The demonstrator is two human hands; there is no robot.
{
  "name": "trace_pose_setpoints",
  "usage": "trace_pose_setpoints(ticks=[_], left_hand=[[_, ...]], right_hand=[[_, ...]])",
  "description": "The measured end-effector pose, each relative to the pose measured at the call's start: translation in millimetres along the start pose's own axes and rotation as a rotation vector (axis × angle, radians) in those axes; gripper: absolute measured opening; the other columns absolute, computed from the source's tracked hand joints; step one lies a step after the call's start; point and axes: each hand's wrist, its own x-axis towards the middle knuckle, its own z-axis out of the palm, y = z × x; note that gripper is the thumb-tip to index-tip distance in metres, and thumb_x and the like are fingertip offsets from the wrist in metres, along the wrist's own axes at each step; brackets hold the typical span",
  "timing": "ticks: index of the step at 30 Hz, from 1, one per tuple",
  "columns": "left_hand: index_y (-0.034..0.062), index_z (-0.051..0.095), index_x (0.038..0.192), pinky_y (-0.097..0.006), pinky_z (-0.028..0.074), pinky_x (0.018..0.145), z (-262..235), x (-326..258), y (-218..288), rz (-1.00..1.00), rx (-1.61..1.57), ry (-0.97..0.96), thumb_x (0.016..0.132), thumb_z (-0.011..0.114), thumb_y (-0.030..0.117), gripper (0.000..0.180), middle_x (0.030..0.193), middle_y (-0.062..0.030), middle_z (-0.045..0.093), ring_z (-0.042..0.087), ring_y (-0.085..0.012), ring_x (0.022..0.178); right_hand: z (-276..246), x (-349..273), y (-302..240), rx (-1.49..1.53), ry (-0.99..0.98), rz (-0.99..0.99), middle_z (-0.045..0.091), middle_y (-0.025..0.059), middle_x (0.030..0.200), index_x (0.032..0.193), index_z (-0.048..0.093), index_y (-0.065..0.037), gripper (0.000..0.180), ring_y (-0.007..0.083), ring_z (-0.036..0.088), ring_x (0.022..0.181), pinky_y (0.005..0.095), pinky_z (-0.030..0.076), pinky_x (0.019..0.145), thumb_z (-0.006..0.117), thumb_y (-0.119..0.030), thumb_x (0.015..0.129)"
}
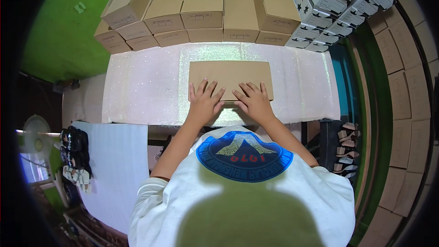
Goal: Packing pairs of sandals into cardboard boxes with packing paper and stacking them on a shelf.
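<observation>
A closed brown cardboard box (231,71) lies on the table right in front of me, its long side toward me. My left hand (204,101) rests on the near left part of its lid, fingers spread and pointing away. On the near right part lies my right hand (254,102), its fingers likewise apart. Both thumbs point inward at the box's near edge. Neither hand grips anything. What the box holds is hidden.
Brown boxes (203,0) stand stacked along the table's back edge, with star-patterned white boxes (320,11) at the back right. A glittery white cloth covers the table (141,87). Shoes (347,148) sit at the right, and more shoes (75,151) hang over a left-hand table (114,164).
</observation>
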Motion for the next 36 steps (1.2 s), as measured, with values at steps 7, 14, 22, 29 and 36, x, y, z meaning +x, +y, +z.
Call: trace_pose_setpoints(ticks=[7, 14, 22, 29, 36], left_hand=[[0.0171, 0.041, 0.131, -0.052, 0.022, 0.103, 17, 3, 16, -0.018, 0.041, -0.041, 0.074, 0.064, 0.034, 0.064, 0.134, -0.0073, 0.041, 0.036, -0.0243, 0.125], [0.0140, 0.038, 0.133, -0.051, 0.027, 0.100, 19, -11, -12, -0.125, 0.080, -0.024, 0.074, 0.061, 0.044, 0.070, 0.136, -0.0079, 0.040, 0.037, -0.0259, 0.125], [0.0149, 0.038, 0.134, -0.054, 0.028, 0.099, 9, -36, -36, -0.290, 0.152, -0.028, 0.077, 0.060, 0.040, 0.066, 0.138, -0.0073, 0.038, 0.034, -0.0314, 0.127], [0.0148, 0.040, 0.132, -0.057, 0.016, 0.103, 9, -39, -36, -0.391, -0.057, 0.007, 0.081, 0.058, 0.032, 0.056, 0.125, -0.0150, 0.050, 0.033, -0.0398, 0.125], [0.0141, 0.048, 0.126, -0.057, 0.014, 0.104, -31, -9, -35, -0.471, -0.151, 0.013, 0.084, 0.056, 0.035, 0.048, 0.114, -0.0179, 0.057, 0.036, -0.0377, 0.124]], right_hand=[[22, -3, -8, -0.052, -0.038, -0.020, 0.039, 0.0065, 0.136, 0.133, 0.039, -0.019, 0.061, 0.0261, 0.037, 0.124, 0.0534, 0.024, 0.102, 0.058, -0.039, 0.079], [12, -23, 19, -0.026, 0.003, 0.152, 0.040, 0.0095, 0.135, 0.130, 0.042, -0.016, 0.061, 0.0298, 0.039, 0.123, 0.0521, 0.030, 0.099, 0.060, -0.040, 0.077], [4, -50, 41, -0.057, 0.061, 0.350, 0.036, 0.0129, 0.138, 0.131, 0.042, -0.019, 0.061, 0.0366, 0.041, 0.120, 0.0500, 0.036, 0.095, 0.062, -0.040, 0.077], [10, -49, 41, 0.448, 0.093, 0.509, 0.045, 0.0163, 0.129, 0.130, 0.043, -0.021, 0.057, 0.0317, 0.053, 0.109, 0.0339, 0.046, 0.085, 0.064, -0.033, 0.079], [-41, -14, 38, 0.416, 0.009, 0.695, 0.064, 0.0143, 0.098, 0.119, 0.056, -0.015, 0.049, 0.0262, 0.063, 0.077, 0.0329, 0.049, 0.070, 0.069, -0.033, 0.075]])
